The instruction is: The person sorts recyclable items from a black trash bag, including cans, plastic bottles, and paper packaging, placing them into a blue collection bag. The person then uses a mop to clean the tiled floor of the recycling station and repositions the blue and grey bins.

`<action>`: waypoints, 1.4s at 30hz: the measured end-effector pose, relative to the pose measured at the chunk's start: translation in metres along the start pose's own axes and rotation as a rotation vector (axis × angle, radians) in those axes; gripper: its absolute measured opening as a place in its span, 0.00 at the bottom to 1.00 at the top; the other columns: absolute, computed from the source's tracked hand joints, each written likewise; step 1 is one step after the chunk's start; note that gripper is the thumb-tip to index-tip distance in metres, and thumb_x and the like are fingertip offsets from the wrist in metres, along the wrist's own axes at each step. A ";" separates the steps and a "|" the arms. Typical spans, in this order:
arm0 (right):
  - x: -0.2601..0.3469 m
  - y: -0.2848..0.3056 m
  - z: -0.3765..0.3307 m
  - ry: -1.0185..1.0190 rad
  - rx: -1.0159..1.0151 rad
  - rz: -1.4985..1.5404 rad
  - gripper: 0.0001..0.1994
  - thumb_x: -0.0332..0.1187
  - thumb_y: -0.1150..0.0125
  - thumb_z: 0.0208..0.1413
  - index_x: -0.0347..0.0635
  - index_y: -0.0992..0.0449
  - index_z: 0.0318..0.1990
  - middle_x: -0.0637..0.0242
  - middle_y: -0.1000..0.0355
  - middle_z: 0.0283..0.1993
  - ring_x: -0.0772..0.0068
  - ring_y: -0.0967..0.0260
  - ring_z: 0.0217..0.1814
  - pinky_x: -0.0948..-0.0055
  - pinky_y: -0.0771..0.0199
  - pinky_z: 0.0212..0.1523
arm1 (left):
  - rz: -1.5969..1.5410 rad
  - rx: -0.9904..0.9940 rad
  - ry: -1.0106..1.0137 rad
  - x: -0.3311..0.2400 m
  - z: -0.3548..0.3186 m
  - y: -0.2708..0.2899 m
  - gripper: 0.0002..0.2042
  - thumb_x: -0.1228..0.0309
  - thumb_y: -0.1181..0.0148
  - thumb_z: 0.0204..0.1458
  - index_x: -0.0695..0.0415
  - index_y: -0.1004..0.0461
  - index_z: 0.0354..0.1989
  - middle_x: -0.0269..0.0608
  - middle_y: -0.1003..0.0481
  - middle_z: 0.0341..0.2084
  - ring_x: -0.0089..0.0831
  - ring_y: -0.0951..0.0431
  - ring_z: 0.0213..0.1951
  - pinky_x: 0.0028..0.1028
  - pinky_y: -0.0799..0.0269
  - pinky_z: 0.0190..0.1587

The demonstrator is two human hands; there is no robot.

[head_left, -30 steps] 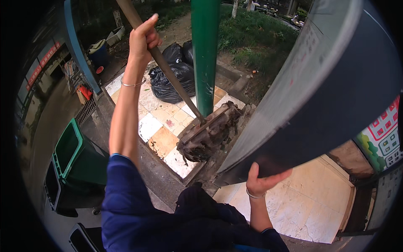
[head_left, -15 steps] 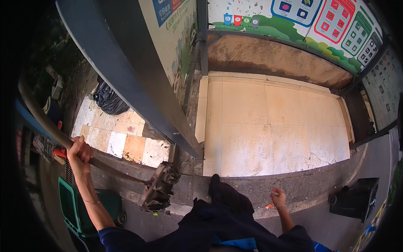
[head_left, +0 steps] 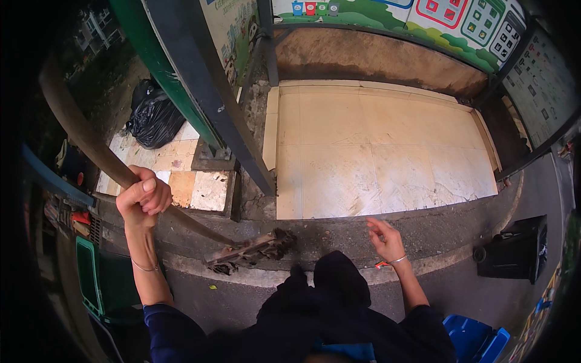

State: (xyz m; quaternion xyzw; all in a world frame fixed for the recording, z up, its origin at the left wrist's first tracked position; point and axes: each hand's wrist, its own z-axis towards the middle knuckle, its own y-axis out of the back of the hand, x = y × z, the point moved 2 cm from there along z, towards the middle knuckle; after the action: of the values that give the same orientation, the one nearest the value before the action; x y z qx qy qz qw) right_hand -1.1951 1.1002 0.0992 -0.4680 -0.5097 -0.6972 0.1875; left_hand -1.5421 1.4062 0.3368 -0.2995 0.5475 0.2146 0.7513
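Head view. The mop (head_left: 200, 227) is located in front of the person, left of centre, between the left forearm and the tiled platform (head_left: 339, 157). The left hand (head_left: 144, 196) is closed in a fist around the wooden handle (head_left: 100, 151), thumb uppermost. The right hand (head_left: 387, 240) holds nothing; its fingers are loosely bent and spread, and it is positioned near the front edge of the platform.

Orientation: the long axis of the handle runs diagonally, from the upper left of the view down to the lower right, and appears bowed by the lens. The lower end meets the mop head (head_left: 251, 251) near the middle of its length. The long axis of the head lies crosswise to the person, its right end farther from the body than its left. Dark, ragged strips hang along the head.

Visibility limits: the upper end of the handle is lost in the dark rim. A short section of the handle is covered by the left hand. Contact between the head and the pavement (head_left: 327, 233) cannot be determined. The black bag (head_left: 158, 121) is partly covered by the green post (head_left: 163, 69). The blue bin (head_left: 469, 336) is partly hidden by the right sleeve.
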 end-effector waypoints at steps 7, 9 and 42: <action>-0.051 0.070 -0.153 -0.117 0.009 -0.110 0.12 0.21 0.46 0.52 0.41 0.25 0.45 0.62 0.25 0.36 0.74 0.26 0.35 0.77 0.26 0.34 | -0.085 0.187 -0.031 0.035 0.051 -0.045 0.18 0.72 0.49 0.50 0.49 0.48 0.11 0.29 0.47 0.03 0.19 0.51 0.05 0.22 0.55 0.11; -0.077 0.090 -0.206 -0.224 -0.132 -0.033 0.11 0.21 0.45 0.52 0.38 0.25 0.44 0.62 0.25 0.36 0.75 0.26 0.35 0.77 0.25 0.33 | -0.095 0.202 -0.036 0.057 0.057 -0.057 0.18 0.72 0.48 0.50 0.49 0.48 0.12 0.29 0.46 0.04 0.20 0.50 0.05 0.24 0.52 0.12; -0.128 0.219 -0.013 -0.137 -0.381 0.487 0.56 0.31 0.26 0.33 0.43 0.61 0.69 0.51 0.56 0.70 0.55 0.56 0.71 0.54 0.52 0.65 | 0.914 0.016 0.288 0.593 0.059 -0.234 0.09 0.72 0.35 0.37 0.58 0.30 0.24 0.46 0.29 0.20 0.44 0.26 0.27 0.35 0.31 0.32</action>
State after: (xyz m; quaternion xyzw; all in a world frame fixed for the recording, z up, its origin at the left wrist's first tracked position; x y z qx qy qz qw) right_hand -0.9765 0.9709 0.1077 -0.6488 -0.2541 -0.6816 0.2232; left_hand -1.1659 1.2723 -0.1641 -0.0489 0.7233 0.4748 0.4990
